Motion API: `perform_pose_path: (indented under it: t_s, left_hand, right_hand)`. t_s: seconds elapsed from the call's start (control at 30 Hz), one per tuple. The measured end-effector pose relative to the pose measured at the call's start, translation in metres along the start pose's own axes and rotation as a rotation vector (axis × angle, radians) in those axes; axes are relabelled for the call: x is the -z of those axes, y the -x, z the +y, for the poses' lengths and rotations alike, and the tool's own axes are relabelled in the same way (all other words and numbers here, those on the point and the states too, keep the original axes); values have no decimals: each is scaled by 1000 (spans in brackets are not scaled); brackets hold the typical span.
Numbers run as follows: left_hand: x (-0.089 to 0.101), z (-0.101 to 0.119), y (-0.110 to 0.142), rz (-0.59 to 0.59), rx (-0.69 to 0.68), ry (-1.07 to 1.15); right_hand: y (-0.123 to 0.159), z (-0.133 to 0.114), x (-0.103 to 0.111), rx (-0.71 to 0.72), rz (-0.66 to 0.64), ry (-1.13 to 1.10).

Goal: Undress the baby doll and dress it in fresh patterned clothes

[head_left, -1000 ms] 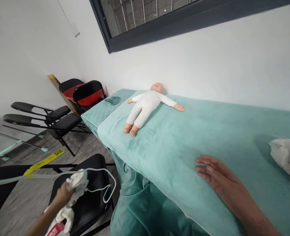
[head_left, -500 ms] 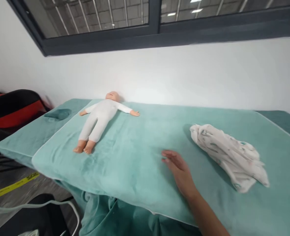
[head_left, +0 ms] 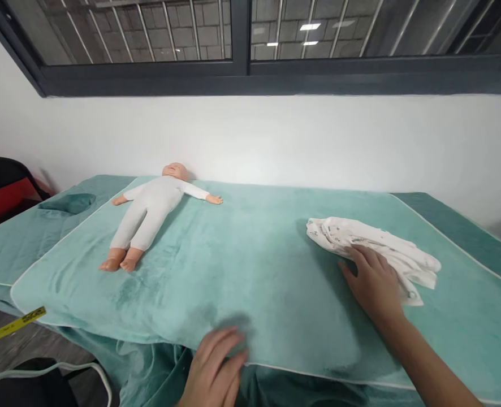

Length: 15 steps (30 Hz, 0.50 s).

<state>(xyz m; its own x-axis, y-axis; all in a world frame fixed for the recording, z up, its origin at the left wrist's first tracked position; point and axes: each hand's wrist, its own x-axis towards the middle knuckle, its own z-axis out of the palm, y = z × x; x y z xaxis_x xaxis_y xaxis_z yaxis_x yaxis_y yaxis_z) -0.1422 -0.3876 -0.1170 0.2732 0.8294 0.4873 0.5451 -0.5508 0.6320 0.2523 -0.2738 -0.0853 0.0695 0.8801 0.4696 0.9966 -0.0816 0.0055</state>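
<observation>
My right hand (head_left: 373,280) is at the near side of a bunched white cloth (head_left: 386,242) with a small print. Its fingertips rest against the cloth, with the thumb apart from the fingers; the palm side is hidden. My left hand (head_left: 216,370) is low in the middle, over the front edge of the green plush sheet (head_left: 250,271). It holds nothing, and its fingers are loosely bent and slightly spread. On the left part of the sheet a baby doll (head_left: 155,203) in a white bodysuit lies on its back, arms out, its head towards the wall.
A dark window frame (head_left: 148,85) runs along the white wall (head_left: 250,138) behind. A small dark green cushion-like piece (head_left: 68,203) lies at far left, near a black and red chair (head_left: 4,195). A pale cable (head_left: 42,368) crosses the lower left.
My right hand has moved right, from bare sheet to the white cloth. My left hand has come into view at the bottom. The view has turned slightly right and levelled; the doll lies as before.
</observation>
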Motion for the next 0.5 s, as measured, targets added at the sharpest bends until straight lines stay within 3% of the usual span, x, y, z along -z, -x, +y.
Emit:
perform_pose_path:
  t_s: [0.03,0.1,0.17,0.23,0.33,0.43,0.5]
  left_hand:
    - [-9,1,-30,-14,-52,70]
    - [-27,-2,-93,84,14,183]
    - [-47,-11,-150,65,170,274]
    - [-66,-23,-191,29,391,364]
    - [-88,-37,-219,54,465,406]
    - [-94,-44,-220,57,465,456]
    - [-91,-45,-216,41,459,499]
  right_hand:
    - [-2,1,4,-3,-15,55]
    - [-9,2,12,4,-45,143]
    - [-17,1,21,13,-67,192]
    - [-26,-3,30,12,-89,183]
    - [-37,-17,39,-110,-126,-7]
    - [-50,-45,39,-316,-138,-291]
    - [-58,-67,33,-341,-140,-351]
